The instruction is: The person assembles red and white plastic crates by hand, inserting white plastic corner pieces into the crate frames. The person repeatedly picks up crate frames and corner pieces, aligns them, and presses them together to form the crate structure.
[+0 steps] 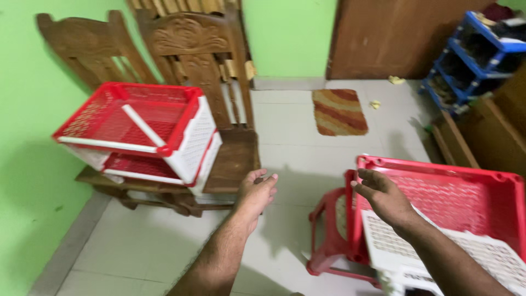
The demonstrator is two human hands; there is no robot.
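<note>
Head view, looking down into a green-walled room with a pale tiled floor. At far left, a dark carved wooden chair (219, 137) stands against the wall, and on its seat sit two red and white plastic baskets (139, 131), stacked one inside the other, with loose white rods lying across them. Just right of the chair seat, the left hand (255, 194) reaches forward in mid-air, fingers loosely curled, holding nothing. Further right, the right hand (383, 197) is spread open, palm down, fingertips just beside the rim of a red plastic tray (438, 167) that rests tilted on a low red stool (329, 235); whether it touches the rim is unclear. A white lattice panel (482, 257) lies across the tray's near side. Behind are a striped mat (338, 112), a brown door (394, 38) and a blue rack (476, 55). The work seems to be at the picking-up stage: taking the tray would need both hands closing on its rim.
</note>
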